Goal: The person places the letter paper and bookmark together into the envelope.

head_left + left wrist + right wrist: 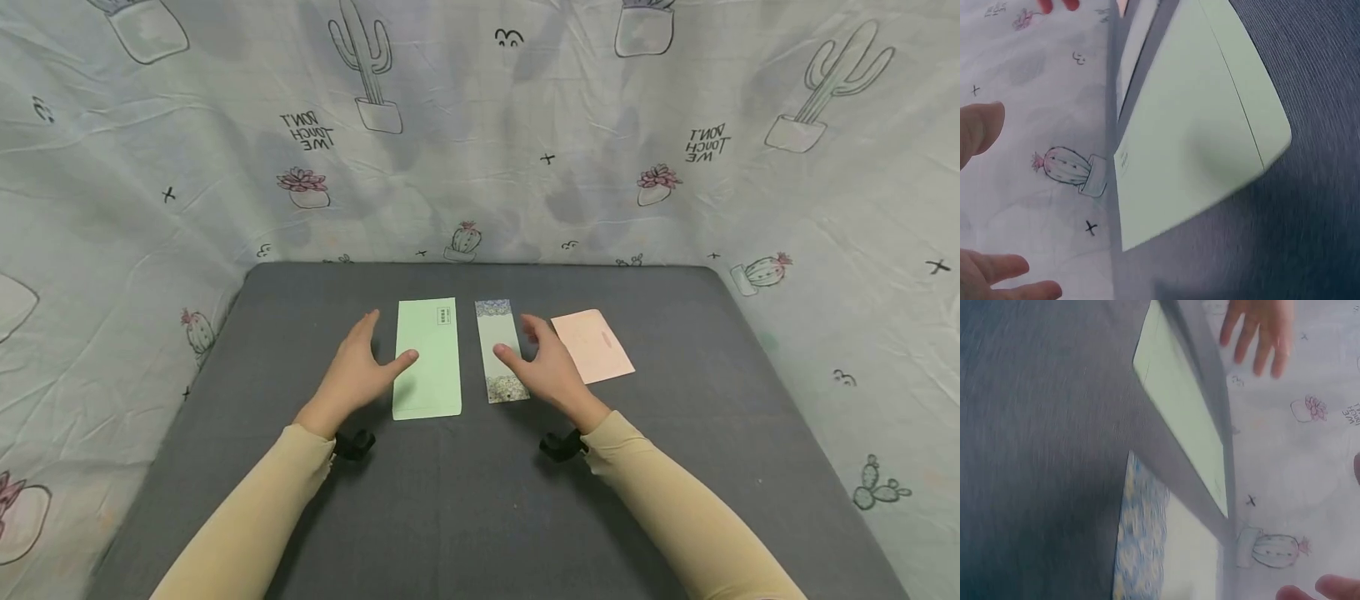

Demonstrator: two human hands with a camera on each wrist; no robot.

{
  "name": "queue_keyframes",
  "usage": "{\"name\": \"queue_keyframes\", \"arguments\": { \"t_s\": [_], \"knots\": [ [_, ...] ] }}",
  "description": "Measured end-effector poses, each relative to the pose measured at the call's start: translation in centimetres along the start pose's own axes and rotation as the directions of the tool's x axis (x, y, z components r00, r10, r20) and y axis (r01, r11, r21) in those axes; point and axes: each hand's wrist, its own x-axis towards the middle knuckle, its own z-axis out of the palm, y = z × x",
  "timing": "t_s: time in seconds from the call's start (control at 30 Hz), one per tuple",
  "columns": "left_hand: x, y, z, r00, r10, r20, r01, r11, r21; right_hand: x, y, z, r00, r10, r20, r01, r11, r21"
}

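Observation:
A pale green envelope (426, 367) lies flat on the dark grey table; in the left wrist view a fold line crosses one end of the envelope (1191, 119). My left hand (354, 373) hovers at its left edge, thumb over the paper, holding nothing. To the right lies a narrow white card (495, 337) with patterned ends, its blue-flowered end large in the right wrist view of the card (1144, 531). Over the card's right side hangs my right hand (551, 367), fingers spread and loosely bent, with nothing in its grasp. Partly behind that hand is a pink paper piece (600, 346), possibly an envelope.
The grey-covered table (465, 517) has rounded far corners. A white curtain (480, 108) printed with cacti hangs behind and along both sides. Black straps with camera mounts (354, 445) sit on both wrists, below cream sleeves (255, 517).

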Motion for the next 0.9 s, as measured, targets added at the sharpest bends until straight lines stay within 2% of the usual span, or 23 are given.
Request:
{"name": "queue_keyframes", "arguments": {
  "t_s": [0.17,0.3,0.47,0.73,0.9],
  "knots": [
    [0.2,-0.1,0.0,0.995,-0.065,0.072,0.076,0.984,-0.162,0.2,-0.6,0.7,0.996,0.075,0.043,-0.081,0.982,0.172],
    [0.1,0.0,0.1,0.987,-0.096,0.128,0.127,0.958,-0.256,0.4,-1.4,1.8,0.987,0.136,0.088,-0.153,0.962,0.228],
    [0.0,0.1,0.2,0.977,-0.135,0.167,0.180,0.938,-0.296,0.9,-2.3,3.5,0.960,0.216,0.176,-0.263,0.912,0.313],
    [0.3,0.1,0.2,0.963,-0.177,0.205,0.237,0.917,-0.322,1.5,-3.0,5.6,0.895,0.304,0.326,-0.429,0.786,0.445],
    [0.5,-0.1,0.5,0.953,-0.200,0.226,0.264,0.916,-0.304,1.8,-3.0,6.3,0.884,0.314,0.346,-0.449,0.774,0.446]
  ]
}}
